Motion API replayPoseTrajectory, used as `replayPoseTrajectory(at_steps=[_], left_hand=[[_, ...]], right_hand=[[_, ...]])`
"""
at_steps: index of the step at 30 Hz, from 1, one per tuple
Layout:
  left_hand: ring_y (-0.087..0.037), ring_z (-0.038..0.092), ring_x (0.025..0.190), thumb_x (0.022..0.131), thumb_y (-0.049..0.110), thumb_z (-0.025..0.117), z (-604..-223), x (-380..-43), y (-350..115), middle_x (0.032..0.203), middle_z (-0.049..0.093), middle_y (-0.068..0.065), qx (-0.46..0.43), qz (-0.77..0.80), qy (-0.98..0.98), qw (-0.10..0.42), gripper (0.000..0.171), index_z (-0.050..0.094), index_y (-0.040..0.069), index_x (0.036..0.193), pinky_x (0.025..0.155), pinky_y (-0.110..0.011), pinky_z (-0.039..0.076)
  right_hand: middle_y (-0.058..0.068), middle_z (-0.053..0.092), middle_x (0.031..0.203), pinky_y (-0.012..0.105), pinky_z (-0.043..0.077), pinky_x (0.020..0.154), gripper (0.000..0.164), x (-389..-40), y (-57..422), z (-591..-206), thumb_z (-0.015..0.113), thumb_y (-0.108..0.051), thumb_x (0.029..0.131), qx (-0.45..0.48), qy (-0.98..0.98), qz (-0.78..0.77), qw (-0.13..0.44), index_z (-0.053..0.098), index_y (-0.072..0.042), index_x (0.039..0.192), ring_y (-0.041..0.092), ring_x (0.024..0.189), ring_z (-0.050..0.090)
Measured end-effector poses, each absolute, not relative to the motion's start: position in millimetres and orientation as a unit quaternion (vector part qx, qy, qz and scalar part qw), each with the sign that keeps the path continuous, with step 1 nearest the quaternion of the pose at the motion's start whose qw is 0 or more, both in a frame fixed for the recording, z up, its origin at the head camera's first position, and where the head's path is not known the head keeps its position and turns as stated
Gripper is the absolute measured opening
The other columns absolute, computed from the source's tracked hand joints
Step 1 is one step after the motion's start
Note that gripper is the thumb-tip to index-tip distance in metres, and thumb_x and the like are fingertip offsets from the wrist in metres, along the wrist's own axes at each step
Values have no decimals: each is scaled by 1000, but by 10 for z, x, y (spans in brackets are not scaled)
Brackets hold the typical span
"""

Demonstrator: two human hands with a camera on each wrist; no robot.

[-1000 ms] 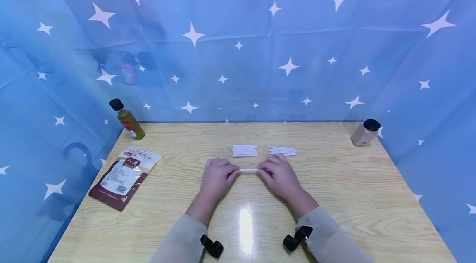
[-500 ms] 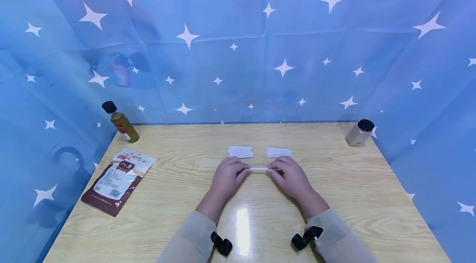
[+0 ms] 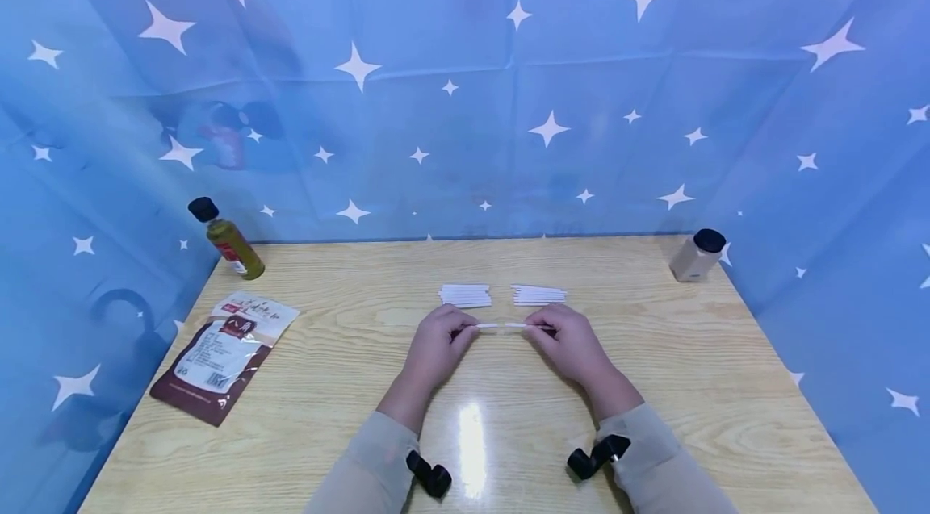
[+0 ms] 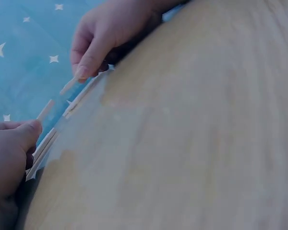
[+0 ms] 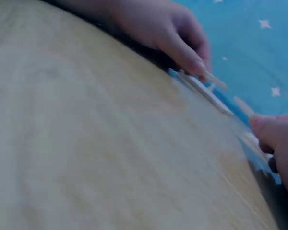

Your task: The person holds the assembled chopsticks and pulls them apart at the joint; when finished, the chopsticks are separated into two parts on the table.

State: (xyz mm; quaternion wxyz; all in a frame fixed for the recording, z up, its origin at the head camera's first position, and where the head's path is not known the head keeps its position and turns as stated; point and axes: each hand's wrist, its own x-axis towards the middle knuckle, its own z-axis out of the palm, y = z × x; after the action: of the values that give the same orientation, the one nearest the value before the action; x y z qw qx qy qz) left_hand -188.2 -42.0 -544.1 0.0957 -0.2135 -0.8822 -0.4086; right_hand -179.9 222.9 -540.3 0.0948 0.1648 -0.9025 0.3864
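My left hand [image 3: 434, 346] pinches one piece of a thin white stick [image 3: 488, 326] between thumb and fingers, above the middle of the table. Facing it, my right hand [image 3: 570, 343] pinches another white piece [image 3: 514, 325]. The two pieces lie nearly in line, with a small gap between their tips. That gap also shows in the left wrist view, between the left piece [image 4: 45, 109] and the right piece [image 4: 68, 85]. Just beyond the hands are two flat rows of white sticks, a left row [image 3: 465, 295] and a right row [image 3: 539, 295].
On the wooden table [image 3: 349, 280], a bottle of yellow-green liquid [image 3: 236, 248] stands at the back left. A brown and white packet [image 3: 221, 357] lies in front of it. A black-lidded jar [image 3: 697, 257] stands back right. A blue starred curtain [image 3: 465, 119] surrounds the table.
The stick that spanned both hands as one length is now two separate pieces, one in each hand. The head view has shifted slightly; bottle, packet and jar stay put on the table.
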Motion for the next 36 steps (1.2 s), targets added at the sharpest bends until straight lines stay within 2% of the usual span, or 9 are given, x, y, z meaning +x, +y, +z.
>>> replayPoseTrajectory(at_steps=[6,10,12,15,16,18,22,28,36], left_hand=[[-13,66,97,100,19,79,-5452,-1895,-467,100,73,7,-199,-402,-888,103,6,84,16,102,88,-35,56],[-18,65,96,96,19,83,-5452,-1889,-462,97,74,6,-187,-377,-894,152,4,84,17,100,90,-40,53],[-18,64,94,95,21,84,-5450,-1884,-462,96,73,6,-180,-361,-898,177,5,84,18,99,89,-42,51],[-18,63,95,94,22,86,-5454,-1885,-459,96,73,6,-172,-336,-905,198,6,84,19,99,89,-43,48],[-18,62,95,94,22,86,-5456,-1888,-456,97,72,7,-169,-325,-908,202,7,84,20,100,89,-42,47],[-18,61,96,94,23,86,-5460,-1900,-450,97,71,7,-168,-306,-913,211,7,84,21,100,89,-42,46],[-18,61,95,93,22,87,-5474,-1933,-431,97,71,8,-170,-287,-913,235,7,84,21,99,88,-41,46],[-22,61,98,88,20,91,-5516,-1998,-398,96,71,3,-168,-268,-906,282,8,85,19,93,87,-45,47],[-22,59,103,89,23,90,-5471,-2063,-359,100,70,2,-143,-244,-925,255,7,86,23,94,91,-47,47]], right_hand=[[-9,71,96,34,57,77,2,-1838,2232,-5437,83,-18,97,161,-894,400,117,82,-17,96,10,87,64],[-10,69,96,34,57,76,5,-1832,2216,-5458,85,-15,95,168,-893,396,132,82,-19,95,10,88,62],[-10,69,95,38,58,83,9,-1833,2210,-5465,86,-13,92,169,-892,396,141,82,-20,94,11,89,62],[-9,70,95,46,54,96,8,-1840,2209,-5472,88,-13,91,172,-892,390,152,83,-18,94,13,91,61],[-9,70,95,47,53,97,7,-1848,2212,-5473,88,-13,91,176,-891,387,158,83,-18,94,14,92,61],[-7,71,94,48,51,96,7,-1867,2222,-5470,89,-12,90,186,-891,377,174,84,-16,94,17,92,60],[0,73,96,46,50,84,9,-1921,2258,-5468,89,-9,88,199,-891,346,215,85,-12,95,25,97,59],[7,73,99,49,47,89,10,-1986,2307,-5494,88,-9,89,174,-900,319,238,86,-13,97,33,102,57],[10,72,101,51,44,89,11,-2029,2330,-5506,89,-7,88,151,-905,318,240,86,-13,96,36,100,56]])
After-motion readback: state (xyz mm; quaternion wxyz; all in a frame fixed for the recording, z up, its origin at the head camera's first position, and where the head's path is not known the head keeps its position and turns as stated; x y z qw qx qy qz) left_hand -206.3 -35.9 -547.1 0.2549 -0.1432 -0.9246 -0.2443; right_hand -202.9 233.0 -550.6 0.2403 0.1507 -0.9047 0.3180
